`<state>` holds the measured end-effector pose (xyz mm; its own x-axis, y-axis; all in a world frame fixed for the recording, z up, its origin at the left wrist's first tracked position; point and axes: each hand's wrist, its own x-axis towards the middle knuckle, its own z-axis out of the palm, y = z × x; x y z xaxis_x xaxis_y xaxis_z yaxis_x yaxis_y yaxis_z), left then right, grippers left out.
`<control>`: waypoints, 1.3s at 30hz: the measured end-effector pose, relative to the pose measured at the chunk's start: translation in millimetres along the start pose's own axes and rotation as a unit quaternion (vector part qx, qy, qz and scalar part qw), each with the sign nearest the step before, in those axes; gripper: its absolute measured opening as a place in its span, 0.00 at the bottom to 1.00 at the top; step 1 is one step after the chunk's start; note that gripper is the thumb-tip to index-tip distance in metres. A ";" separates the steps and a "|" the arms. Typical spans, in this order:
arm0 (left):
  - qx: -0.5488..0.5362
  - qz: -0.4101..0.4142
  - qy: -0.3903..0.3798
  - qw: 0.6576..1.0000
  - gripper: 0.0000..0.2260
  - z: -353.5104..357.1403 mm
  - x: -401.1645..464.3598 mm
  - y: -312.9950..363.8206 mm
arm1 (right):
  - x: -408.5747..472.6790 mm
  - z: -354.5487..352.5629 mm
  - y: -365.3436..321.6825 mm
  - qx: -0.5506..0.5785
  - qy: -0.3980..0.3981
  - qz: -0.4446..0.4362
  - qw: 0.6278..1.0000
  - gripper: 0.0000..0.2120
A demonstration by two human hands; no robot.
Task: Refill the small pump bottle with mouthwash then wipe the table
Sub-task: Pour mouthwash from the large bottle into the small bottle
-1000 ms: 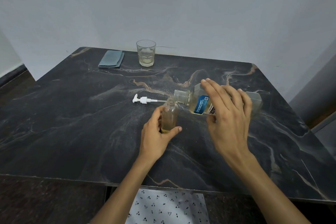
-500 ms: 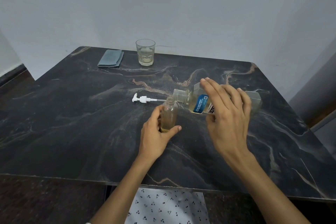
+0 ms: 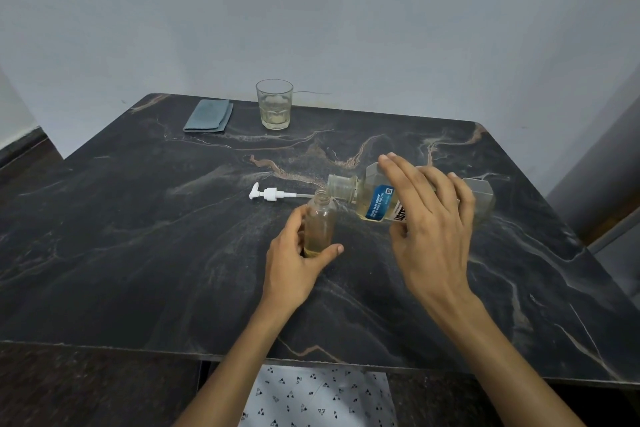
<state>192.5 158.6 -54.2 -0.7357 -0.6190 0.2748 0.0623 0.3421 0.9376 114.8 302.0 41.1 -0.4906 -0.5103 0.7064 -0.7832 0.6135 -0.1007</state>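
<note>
two bottles meet at one small spot in the head view, and your pour turns on that spot. your left hand (image 3: pixel 298 262) curls round the small bottle (image 3: pixel 320 224), thumb across its lower front, and holds it upright on the dark surface (image 3: pixel 138 253) near the middle. only a thin layer of yellowish liquid sits at its bottom, so by my reading the refill has barely begun.

your right hand (image 3: pixel 429 225) grips the mouthwash bottle (image 3: pixel 374 201) from above, fingers draped over its body and thumb underneath. its long axis lies almost level, running right to left, base toward your right and mouth toward the small bottle. that wide mouth is just above and to the right of the narrow neck, very close; whether they touch cannot be told. i cannot see a stream between them.

since the big mouth is much wider than the small neck, any drift sideways would likely send liquid onto the surface. keep the left hand steady and tip slowly.

beyond the small bottle the white pump (image 3: pixel 272 193) lies on its side. well apart, at the far edge, a folded cloth (image 3: pixel 207 116) lies left of a glass (image 3: pixel 274 104) holding some pale liquid.
</note>
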 end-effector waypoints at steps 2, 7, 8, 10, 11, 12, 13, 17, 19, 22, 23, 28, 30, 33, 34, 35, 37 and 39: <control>0.004 0.002 0.000 1.000 0.27 0.0 0.2 0.6 | 0.6 0.0 0.1 0.002 0.000 -0.002 1.000 0.43; 0.005 0.004 -0.001 1.000 0.27 0.1 0.7 -0.5 | 0.1 -0.8 -0.1 0.003 -0.003 0.000 1.000 0.42; 0.005 0.004 -0.001 1.000 0.27 0.0 0.7 -0.6 | 0.0 -1.0 -0.3 0.004 -0.003 0.000 1.000 0.42; 0.004 0.005 0.001 1.000 0.27 0.2 0.5 -0.6 | 0.2 -1.4 -0.2 0.005 -0.001 0.000 1.000 0.42; 0.003 0.006 0.002 1.000 0.27 0.5 0.4 -0.7 | 0.2 -1.5 -0.3 0.005 -0.001 0.000 1.000 0.42; 0.000 0.005 0.003 1.000 0.27 0.7 0.3 -1.2 | 0.2 -1.5 -0.4 0.004 -0.001 0.001 1.000 0.42; -0.004 0.004 0.002 1.000 0.26 1.0 0.3 -1.7 | 0.1 -1.4 -0.5 0.004 0.000 0.001 1.000 0.42; -0.005 0.007 0.003 1.000 0.26 0.9 0.4 -1.7 | -0.4 -0.8 -0.3 0.003 0.001 0.001 1.000 0.42; 0.000 0.009 0.003 1.000 0.27 0.3 0.4 -1.5 | -0.3 -0.6 -0.1 0.004 0.003 0.000 1.000 0.42; 0.005 0.009 0.002 1.000 0.28 -0.2 0.2 -1.0 | -0.4 -0.7 -0.1 0.002 0.005 0.000 1.000 0.42; 0.006 0.008 0.003 1.000 0.29 -0.3 0.3 -1.1 | -0.5 -0.6 -0.1 0.001 0.005 0.000 1.000 0.42; -0.006 0.006 0.001 1.000 0.27 0.5 0.0 -1.9 | -0.3 -0.1 0.1 -0.002 0.005 0.000 1.000 0.42; -0.010 0.005 0.000 1.000 0.27 0.9 0.3 -1.9 | -0.4 -0.1 0.3 -0.001 0.005 -0.001 1.000 0.42; -0.005 0.005 0.001 1.000 0.27 0.7 0.2 -0.6 | -0.4 -0.1 0.4 0.000 0.005 -0.002 1.000 0.42; -0.002 0.005 0.001 1.000 0.27 0.4 0.1 -0.3 | -0.3 0.0 0.4 0.000 0.006 -0.002 1.000 0.42; 0.001 0.006 0.002 1.000 0.27 0.2 -0.1 0.3 | -0.3 0.0 0.5 -0.001 0.006 -0.002 1.000 0.42; 0.006 0.004 0.001 1.000 0.27 -0.1 -0.1 0.7 | -0.5 0.1 0.3 -0.001 0.007 -0.002 1.000 0.41; 0.007 0.001 0.001 1.000 0.27 0.0 0.0 0.8 | -0.7 0.2 0.3 -0.001 0.007 -0.001 1.000 0.41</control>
<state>192.5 158.9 -53.4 -0.7341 -0.6195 0.2780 0.0555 0.3534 0.9338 114.8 302.4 40.4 -0.4833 -0.5029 0.7166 -0.7834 0.6139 -0.0975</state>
